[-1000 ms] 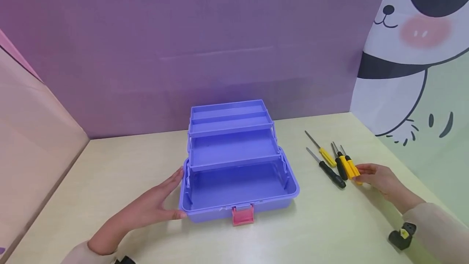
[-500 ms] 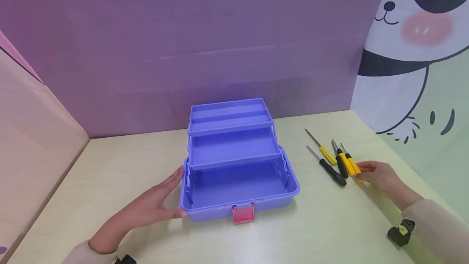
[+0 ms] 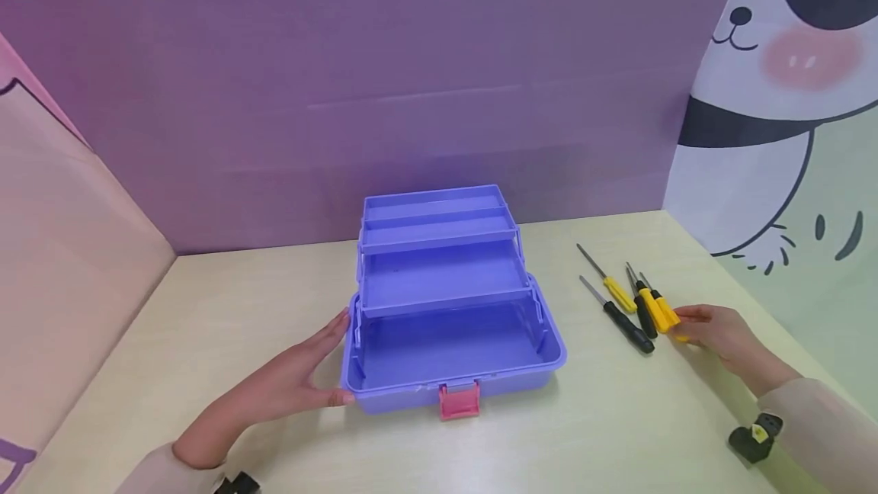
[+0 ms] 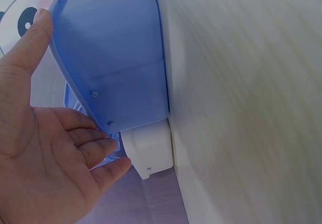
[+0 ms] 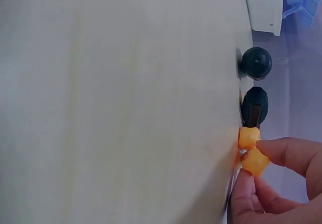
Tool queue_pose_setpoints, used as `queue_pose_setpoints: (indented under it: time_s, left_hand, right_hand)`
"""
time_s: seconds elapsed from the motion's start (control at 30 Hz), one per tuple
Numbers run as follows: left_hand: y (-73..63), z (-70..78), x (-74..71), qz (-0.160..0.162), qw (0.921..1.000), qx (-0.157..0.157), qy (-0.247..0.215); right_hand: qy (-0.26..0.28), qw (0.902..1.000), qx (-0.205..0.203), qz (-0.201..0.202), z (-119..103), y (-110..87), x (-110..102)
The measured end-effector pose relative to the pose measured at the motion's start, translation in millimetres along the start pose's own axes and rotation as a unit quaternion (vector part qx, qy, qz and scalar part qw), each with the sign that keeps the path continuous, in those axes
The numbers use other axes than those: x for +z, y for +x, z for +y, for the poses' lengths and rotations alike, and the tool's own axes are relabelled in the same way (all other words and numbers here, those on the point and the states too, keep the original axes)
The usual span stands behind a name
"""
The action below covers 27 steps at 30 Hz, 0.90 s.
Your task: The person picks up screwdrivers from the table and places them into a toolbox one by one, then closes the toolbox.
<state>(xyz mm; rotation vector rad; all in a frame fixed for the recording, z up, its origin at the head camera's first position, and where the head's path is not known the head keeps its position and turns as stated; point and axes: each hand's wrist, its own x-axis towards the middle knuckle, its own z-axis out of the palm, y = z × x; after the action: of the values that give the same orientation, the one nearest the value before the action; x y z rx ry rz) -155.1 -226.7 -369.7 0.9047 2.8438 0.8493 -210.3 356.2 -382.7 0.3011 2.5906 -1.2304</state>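
A purple toolbox [image 3: 394, 401] stands with its tiered trays raised and its pink latch [image 3: 459, 402] hanging at the front. My left hand [image 3: 284, 383] lies along the toolbox's left side, thumb at the front corner and fingers reaching toward the back. In the left wrist view, the thumb tip meets the rim. Over on the right, my right hand [image 3: 720, 334] pinches the handle of a yellow-and-black screwdriver [image 3: 667, 311] between thumb and fingers. Its yellow handle end [image 5: 255, 162] shows in the right wrist view, touching a second yellow handle [image 5: 248, 137].
Left of the pinched screwdriver lie another yellow-and-black screwdriver [image 3: 653, 309], a small black one [image 3: 645, 317], a larger black one [image 3: 629, 328] and a yellow one [image 3: 620, 295]. A purple wall [image 3: 439, 97] closes off the table's back; a panda-printed panel [image 3: 809, 174] borders the right.
The head view has shifted slightly. Both hands keep their places, the left against the toolbox and the right on the screwdriver handle.
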Motion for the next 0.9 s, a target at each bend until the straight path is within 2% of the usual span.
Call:
queue_pose_setpoints:
  time_s: [0.23,0.37,0.53,0.9]
  left_hand:
    - [-0.3,0.3,-0.4,-0.002,1.0000,-0.005,-0.007]
    - [-0.4,-0.6,0.0,0.000,1.0000,-0.001,-0.009]
    - [-1.0,-0.5,1.2,-0.001,0.9999,0.000,-0.012]
    - [-1.1,-1.6,0.5,0.001,1.0000,0.004,-0.006]
  right_hand:
    - [0.008,0.9999,0.011,-0.003,2.4,4.8,-3.6]
    - [0.042,0.9990,0.013,-0.007,8.8,8.2,-6.4]
    - [0.082,0.9965,-0.004,-0.015,13.6,9.2,-9.5]
    - [0.101,0.9943,-0.033,-0.003,-1.8,12.2,0.2]
